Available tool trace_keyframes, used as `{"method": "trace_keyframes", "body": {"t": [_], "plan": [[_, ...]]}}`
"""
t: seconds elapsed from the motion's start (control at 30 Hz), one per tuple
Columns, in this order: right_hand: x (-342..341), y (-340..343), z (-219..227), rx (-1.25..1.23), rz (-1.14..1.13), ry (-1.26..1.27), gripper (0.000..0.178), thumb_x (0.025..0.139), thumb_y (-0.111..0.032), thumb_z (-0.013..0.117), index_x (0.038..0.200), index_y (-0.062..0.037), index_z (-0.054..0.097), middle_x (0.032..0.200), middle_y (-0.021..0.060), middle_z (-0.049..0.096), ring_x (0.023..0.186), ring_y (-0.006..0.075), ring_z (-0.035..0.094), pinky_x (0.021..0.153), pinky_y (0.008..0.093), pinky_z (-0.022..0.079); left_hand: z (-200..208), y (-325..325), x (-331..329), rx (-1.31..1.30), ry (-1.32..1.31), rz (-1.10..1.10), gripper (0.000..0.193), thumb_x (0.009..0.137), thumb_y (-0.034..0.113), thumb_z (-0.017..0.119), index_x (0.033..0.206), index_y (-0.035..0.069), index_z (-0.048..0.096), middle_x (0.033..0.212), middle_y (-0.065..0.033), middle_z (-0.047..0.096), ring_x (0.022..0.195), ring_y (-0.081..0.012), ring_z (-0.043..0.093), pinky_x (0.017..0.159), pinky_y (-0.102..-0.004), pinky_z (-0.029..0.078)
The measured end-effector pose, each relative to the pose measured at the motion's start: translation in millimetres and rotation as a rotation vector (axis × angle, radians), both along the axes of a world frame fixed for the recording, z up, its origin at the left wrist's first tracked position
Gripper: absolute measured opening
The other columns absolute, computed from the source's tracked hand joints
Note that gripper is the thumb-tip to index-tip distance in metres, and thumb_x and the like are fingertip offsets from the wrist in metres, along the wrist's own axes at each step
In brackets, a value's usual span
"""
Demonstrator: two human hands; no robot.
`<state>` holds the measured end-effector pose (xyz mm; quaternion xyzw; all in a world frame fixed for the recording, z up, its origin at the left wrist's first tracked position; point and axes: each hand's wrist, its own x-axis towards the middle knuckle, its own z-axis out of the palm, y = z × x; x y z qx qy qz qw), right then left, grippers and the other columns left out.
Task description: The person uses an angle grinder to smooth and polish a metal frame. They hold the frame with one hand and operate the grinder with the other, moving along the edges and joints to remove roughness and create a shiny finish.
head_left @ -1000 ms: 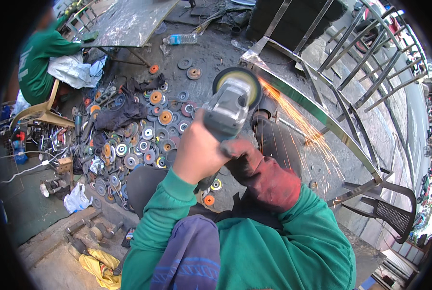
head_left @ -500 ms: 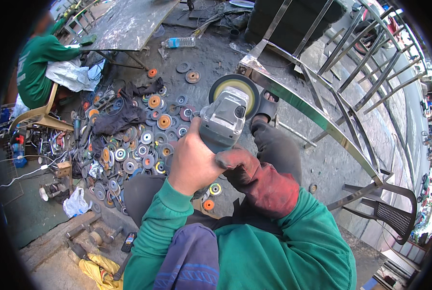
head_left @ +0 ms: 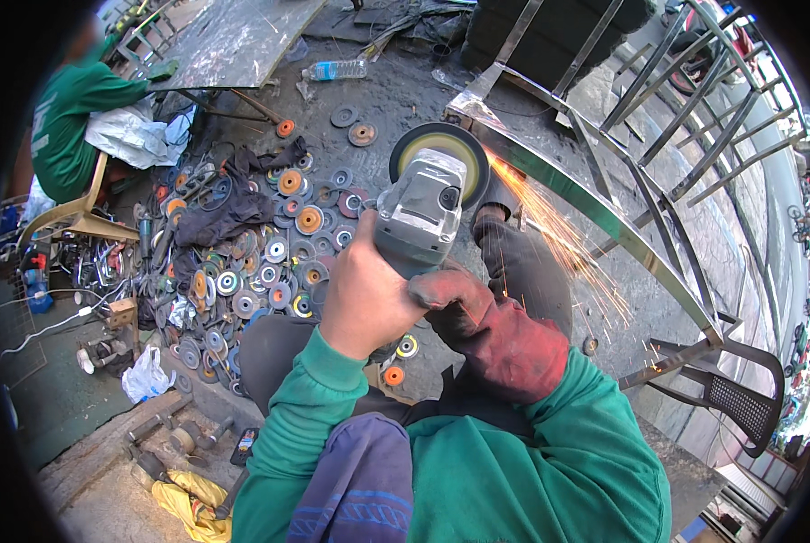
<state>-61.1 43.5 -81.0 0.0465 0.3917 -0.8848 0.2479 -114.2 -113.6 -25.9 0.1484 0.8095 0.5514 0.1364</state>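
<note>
Both my hands are closed on a grey angle grinder (head_left: 420, 215). My left hand (head_left: 367, 297), bare, wraps around the body from the left. My right hand (head_left: 493, 337), in a worn red glove, curls against the lower right end of the tool; its grip is partly hidden. A round disc with a dark rim and yellowish face (head_left: 407, 156) shows beyond the grinder's head. The disc's right edge meets or nearly meets the far end of a shiny metal frame (head_left: 595, 195). Orange sparks (head_left: 563, 231) stream from there toward the lower right, past my leg.
Many used grinding discs (head_left: 307, 220) lie heaped at left with a dark cloth (head_left: 228, 217). A person in green (head_left: 79, 122) sits by a table (head_left: 233, 45). A plastic bottle (head_left: 337, 70) lies ahead. At right stand metal bars (head_left: 713, 109) and a black chair (head_left: 744, 398).
Sparks now fly where none showed before. The grinder's disc has shifted slightly up against the frame's end, and both hands keep their hold.
</note>
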Motion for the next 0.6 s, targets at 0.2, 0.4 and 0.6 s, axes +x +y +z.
{"method": "trace_keyframes", "body": {"t": [0.2, 0.4, 0.6], "plan": [[1.3, -11.3, -5.1, -0.045, 0.014, -0.114, 0.073, 0.083, -0.029, 0.079, 0.148, -0.0041, 0.059, 0.131, 0.0093, 0.071, 0.117, 0.021, 0.069, 0.105, 0.0405, 0.054, 2.4, -9.7, 4.9, -0.018, 0.001, 0.029, 0.08, 0.069, 0.034, 0.1, 0.126, -0.004, 0.059, 0.111, -0.0213, 0.078, 0.105, -0.0367, 0.078, 0.087, -0.0459, 0.061], [-3.7, -2.6, -1.5, -0.068, -0.036, -0.048, 0.069, 0.084, -0.026, 0.078, 0.147, -0.0049, 0.059, 0.13, 0.0086, 0.071, 0.117, 0.0198, 0.068, 0.105, 0.039, 0.053, 1.0, -1.0, -0.1, 0.026, -0.018, 0.036, 0.072, 0.07, 0.022, 0.1, 0.126, -0.004, 0.063, 0.113, -0.0179, 0.079, 0.106, -0.0266, 0.078, 0.092, -0.0394, 0.06], [-5.5, -2.0, -9.4, 0.009, 0.0, -0.103, 0.063, 0.085, -0.027, 0.078, 0.142, -0.0048, 0.062, 0.128, 0.0085, 0.071, 0.116, 0.0201, 0.069, 0.105, 0.0395, 0.054, -9.0, -3.6, -3.5, 0.053, 0.002, 0.046, 0.075, 0.069, 0.025, 0.1, 0.126, -0.003, 0.06, 0.112, -0.0177, 0.079, 0.104, -0.0295, 0.078, 0.09, -0.041, 0.06]]}}
